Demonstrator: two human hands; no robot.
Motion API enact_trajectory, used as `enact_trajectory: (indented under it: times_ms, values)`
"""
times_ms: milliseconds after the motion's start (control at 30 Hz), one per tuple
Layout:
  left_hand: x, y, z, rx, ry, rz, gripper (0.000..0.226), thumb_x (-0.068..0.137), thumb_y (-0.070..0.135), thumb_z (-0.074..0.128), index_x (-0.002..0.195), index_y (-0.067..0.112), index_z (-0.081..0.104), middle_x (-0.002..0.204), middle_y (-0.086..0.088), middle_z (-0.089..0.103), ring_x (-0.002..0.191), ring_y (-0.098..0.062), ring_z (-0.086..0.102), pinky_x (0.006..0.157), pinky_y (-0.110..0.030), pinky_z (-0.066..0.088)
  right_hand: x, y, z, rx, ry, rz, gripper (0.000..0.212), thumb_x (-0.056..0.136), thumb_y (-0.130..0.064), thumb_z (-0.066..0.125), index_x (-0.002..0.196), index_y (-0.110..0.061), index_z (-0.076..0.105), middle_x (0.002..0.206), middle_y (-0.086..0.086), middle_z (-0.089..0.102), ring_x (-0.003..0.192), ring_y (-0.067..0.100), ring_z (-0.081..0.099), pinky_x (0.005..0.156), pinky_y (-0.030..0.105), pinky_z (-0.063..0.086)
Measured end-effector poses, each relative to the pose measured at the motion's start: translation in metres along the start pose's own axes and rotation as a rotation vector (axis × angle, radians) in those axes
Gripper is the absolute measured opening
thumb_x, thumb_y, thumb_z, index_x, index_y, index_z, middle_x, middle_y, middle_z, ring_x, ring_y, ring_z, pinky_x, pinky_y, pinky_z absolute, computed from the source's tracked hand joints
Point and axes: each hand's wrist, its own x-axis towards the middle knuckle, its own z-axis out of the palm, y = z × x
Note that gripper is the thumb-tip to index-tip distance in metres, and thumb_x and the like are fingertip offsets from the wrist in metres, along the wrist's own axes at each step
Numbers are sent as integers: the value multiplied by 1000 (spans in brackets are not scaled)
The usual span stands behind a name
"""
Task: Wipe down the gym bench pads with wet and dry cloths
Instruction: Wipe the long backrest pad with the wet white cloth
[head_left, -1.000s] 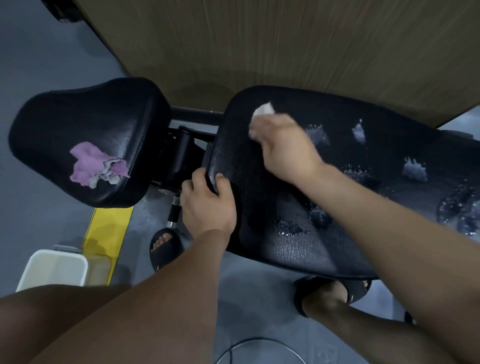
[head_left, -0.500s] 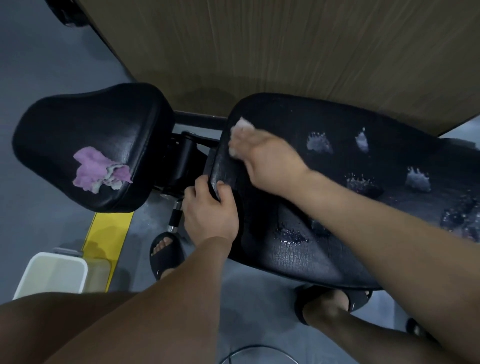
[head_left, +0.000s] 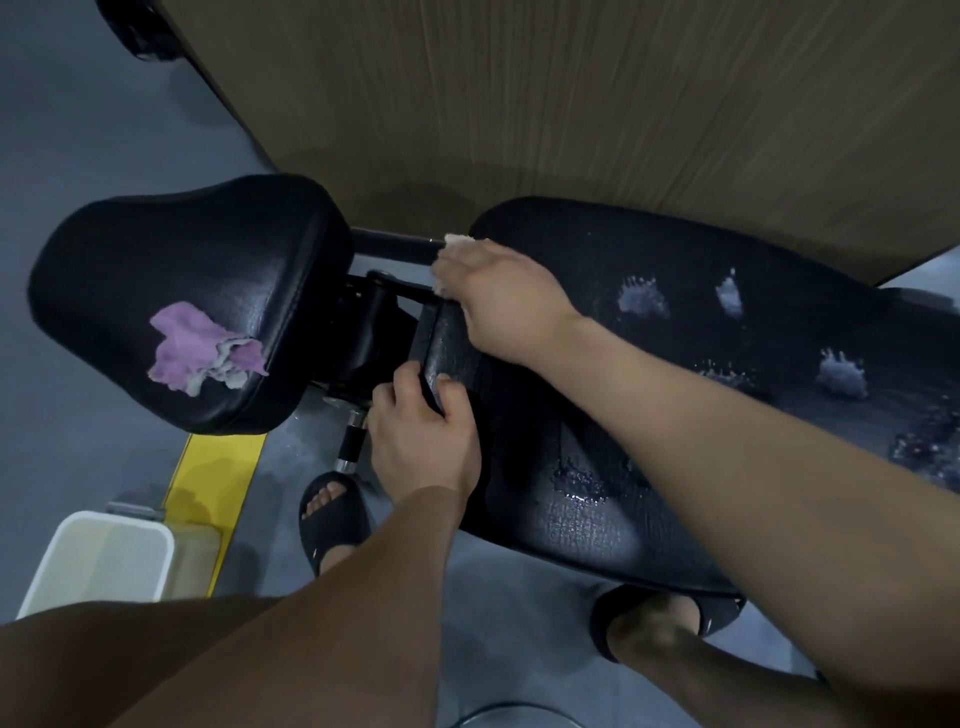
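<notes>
Grey floor (head_left: 78, 156) is seen under a two-pad bench, with a wood panel (head_left: 571, 104) rising behind it. On the left, the seat pad (head_left: 182, 260) is shown with a crumpled purple cloth (head_left: 200, 345) lying on its near part. To the right, the long pad (head_left: 675, 509) is seen, spotted with pale foam blobs (head_left: 641, 299) and wet patches. At its left end, a white cloth (head_left: 457, 243) is pressed to the far corner by the right hand (head_left: 498, 296), whose fingers are curled over it; only a small bit of the cloth is shown past the fingertips. The near corner of that same end is gripped by the left hand (head_left: 421, 441), fingers and thumb curled round the edge. Between the pads, a black hinge frame (head_left: 363, 332) is exposed. A white bin (head_left: 98, 556) is set on the floor at lower left, beside a yellow strip (head_left: 218, 483). Two feet in black sandals (head_left: 332, 519) are planted by the long pad's near edge.
</notes>
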Motion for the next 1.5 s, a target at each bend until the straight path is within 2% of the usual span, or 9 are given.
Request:
enact_trajectory:
  times_ms: [167, 267, 467, 567, 733, 933, 1200, 1400, 1500]
  values:
    - [-1, 0, -2, -8, -23, -7, 45, 98, 42, 43, 137, 22, 53, 127, -7, 55, 116, -30, 52, 86, -42, 41, 29, 40, -19, -36, -4, 295, 36, 84, 3, 54, 113, -15, 64, 123, 3, 61, 128, 25, 53, 112, 36, 38]
    - [-1, 0, -2, 8, -20, -2, 48, 96, 45, 40, 136, 22, 54, 124, -7, 55, 115, -30, 52, 81, -39, 39, -4, 58, -30, -60, 119, 386, 22, 86, 0, 53, 99, -17, 59, 113, 5, 66, 131, 29, 55, 107, 41, 43]
    - [-1, 1, -2, 6, -21, 6, 56, 92, 50, 34, 136, 21, 53, 122, -7, 56, 113, -31, 52, 80, -42, 43, -43, 68, -38, -113, 288, 700, 25, 86, -6, 53, 107, -10, 66, 115, 12, 67, 120, 36, 58, 104, 43, 44]
    - [-1, -1, -3, 6, -25, 12, 56, 92, 49, 33, 135, 21, 54, 121, -10, 56, 113, -32, 52, 82, -44, 44, -26, 39, -24, -83, 242, 665, 33, 87, -12, 52, 116, -11, 67, 122, 11, 63, 119, 30, 56, 103, 36, 43]
    - [-1, 0, -4, 0, -27, 26, 53, 93, 47, 36, 133, 18, 56, 120, -14, 57, 111, -36, 53, 81, -46, 45, -39, 15, -14, -98, 64, 277, 54, 85, -5, 55, 138, -16, 60, 149, 3, 54, 134, 25, 52, 117, 37, 35]
    - [-1, 0, -3, 5, -35, 14, 44, 100, 39, 43, 136, 18, 54, 126, -12, 55, 116, -35, 52, 85, -47, 45, -59, 87, -52, -165, 154, 663, 30, 84, -3, 49, 108, -11, 65, 122, 13, 64, 110, 37, 62, 96, 39, 49]
    - [-2, 1, -4, -2, -40, 12, 43, 100, 39, 41, 136, 20, 54, 125, -12, 55, 116, -34, 52, 84, -45, 43, -80, 4, -8, -49, 177, 279, 47, 82, -2, 55, 126, -16, 68, 138, 4, 63, 121, 25, 62, 111, 37, 40]
    - [-2, 2, -4, 9, -39, 6, 43, 100, 39, 42, 137, 19, 55, 128, -13, 55, 118, -35, 51, 82, -42, 40, -83, 68, -32, -143, 255, 604, 28, 83, -4, 52, 105, -14, 65, 108, 8, 69, 99, 37, 64, 101, 45, 47]
    - [-1, 1, -4, 16, -34, 10, 44, 99, 40, 42, 136, 18, 56, 127, -15, 56, 116, -37, 52, 84, -46, 43, -75, 31, -21, -114, 266, 564, 38, 74, -2, 48, 105, -7, 68, 107, 14, 69, 94, 37, 64, 88, 36, 48]
